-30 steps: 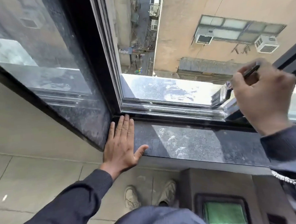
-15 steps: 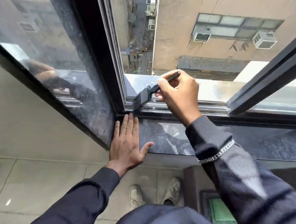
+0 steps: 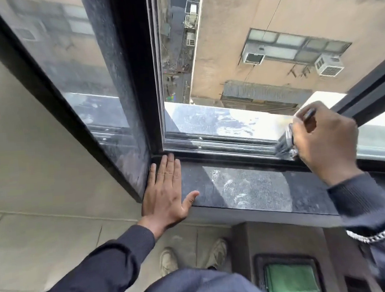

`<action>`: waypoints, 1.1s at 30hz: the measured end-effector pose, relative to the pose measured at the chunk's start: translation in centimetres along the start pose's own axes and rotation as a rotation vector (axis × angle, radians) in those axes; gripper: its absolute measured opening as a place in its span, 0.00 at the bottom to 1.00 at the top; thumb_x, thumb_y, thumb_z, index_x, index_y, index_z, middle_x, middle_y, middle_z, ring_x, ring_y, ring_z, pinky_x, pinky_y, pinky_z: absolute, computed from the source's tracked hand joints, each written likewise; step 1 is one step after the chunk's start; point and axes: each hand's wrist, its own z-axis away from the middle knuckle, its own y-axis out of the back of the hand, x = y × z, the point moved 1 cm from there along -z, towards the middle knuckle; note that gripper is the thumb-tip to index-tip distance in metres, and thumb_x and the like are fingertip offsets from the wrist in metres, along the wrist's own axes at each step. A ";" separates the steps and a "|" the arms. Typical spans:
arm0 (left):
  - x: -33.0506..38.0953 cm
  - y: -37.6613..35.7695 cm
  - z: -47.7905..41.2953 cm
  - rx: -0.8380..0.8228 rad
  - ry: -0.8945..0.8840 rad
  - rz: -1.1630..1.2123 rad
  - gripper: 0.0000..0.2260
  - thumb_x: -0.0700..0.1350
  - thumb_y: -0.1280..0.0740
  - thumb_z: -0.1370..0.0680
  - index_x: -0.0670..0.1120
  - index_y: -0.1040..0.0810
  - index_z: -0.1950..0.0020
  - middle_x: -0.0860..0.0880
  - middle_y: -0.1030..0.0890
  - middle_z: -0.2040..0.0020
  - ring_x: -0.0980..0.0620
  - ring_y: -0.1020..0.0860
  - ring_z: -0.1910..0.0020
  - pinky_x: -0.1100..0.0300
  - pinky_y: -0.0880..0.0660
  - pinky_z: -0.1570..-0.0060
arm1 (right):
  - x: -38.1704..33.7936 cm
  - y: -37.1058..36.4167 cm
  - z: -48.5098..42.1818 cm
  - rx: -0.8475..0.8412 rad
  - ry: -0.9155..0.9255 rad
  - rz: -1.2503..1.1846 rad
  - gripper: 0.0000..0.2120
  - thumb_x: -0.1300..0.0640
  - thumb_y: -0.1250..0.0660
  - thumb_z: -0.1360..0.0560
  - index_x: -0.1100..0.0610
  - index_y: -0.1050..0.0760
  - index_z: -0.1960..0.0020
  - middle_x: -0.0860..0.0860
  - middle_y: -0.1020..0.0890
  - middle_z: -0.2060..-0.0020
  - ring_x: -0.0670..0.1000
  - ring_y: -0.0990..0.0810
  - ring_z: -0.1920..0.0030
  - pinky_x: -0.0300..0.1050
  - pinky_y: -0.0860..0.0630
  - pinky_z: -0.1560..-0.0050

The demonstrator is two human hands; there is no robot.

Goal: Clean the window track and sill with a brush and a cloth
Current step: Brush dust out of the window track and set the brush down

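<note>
Right hand [image 3: 323, 139] slid brush [image 3: 286, 142] rightward — cloth [image 3: 291, 281] trayed.

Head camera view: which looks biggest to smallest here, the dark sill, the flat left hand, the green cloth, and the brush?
1. Dark sill, clearly the largest.
2. Left hand and green cloth: look alike, and the picture's edge cuts the cloth off, so no ranking.
3. Brush, smallest, though the right hand hides much of it.

The left hand [image 3: 167, 193] lies flat on the sill's [image 3: 247, 187] left end, beside the frame corner. The window track [image 3: 214, 144] runs just behind the sill. At the track's right part, the right hand [image 3: 323, 136] holds the brush [image 3: 286, 142] in it.
</note>
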 end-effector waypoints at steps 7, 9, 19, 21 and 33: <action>0.1 0.0 -0.1 -0.024 -0.009 0.003 0.40 0.67 0.54 0.22 0.36 0.42 0.23 0.36 0.44 0.21 0.40 0.45 0.21 0.41 0.48 0.23 | -6.4 -2.4 1.1 -0.284 0.001 -0.079 0.03 0.60 0.34 0.23 0.60 0.24 0.52 0.57 0.18 0.62 0.58 0.21 0.62 0.49 0.24 0.62; 0.2 0.1 -0.1 -0.023 -0.010 0.002 0.40 0.67 0.55 0.22 0.36 0.42 0.23 0.36 0.44 0.21 0.40 0.44 0.21 0.41 0.48 0.23 | -9.5 -3.7 1.7 -0.275 -0.050 -0.315 0.04 0.59 0.33 0.24 0.59 0.22 0.53 0.54 0.16 0.63 0.56 0.19 0.60 0.52 0.22 0.56; 0.1 0.4 -0.2 -0.045 -0.001 -0.010 0.42 0.68 0.58 0.23 0.37 0.47 0.22 0.37 0.48 0.20 0.41 0.49 0.20 0.40 0.50 0.23 | -9.7 -8.6 2.9 -0.156 -0.926 -1.073 0.04 0.66 0.33 0.26 0.63 0.27 0.53 0.65 0.17 0.56 0.67 0.15 0.56 0.62 0.17 0.53; 0.1 0.4 -0.2 -0.047 -0.004 -0.011 0.42 0.68 0.59 0.23 0.36 0.46 0.22 0.37 0.47 0.20 0.40 0.49 0.20 0.40 0.50 0.23 | -7.0 -7.8 3.4 -0.099 -0.778 -0.755 0.04 0.61 0.32 0.27 0.62 0.25 0.55 0.59 0.16 0.61 0.63 0.16 0.57 0.55 0.19 0.51; 0.0 -0.3 -0.2 0.012 -0.025 -0.005 0.41 0.67 0.53 0.22 0.36 0.43 0.23 0.36 0.43 0.21 0.39 0.45 0.21 0.42 0.50 0.24 | -5.1 -3.1 5.6 -0.012 -0.100 -0.088 0.03 0.64 0.35 0.22 0.60 0.29 0.50 0.57 0.21 0.59 0.56 0.25 0.66 0.44 0.35 0.64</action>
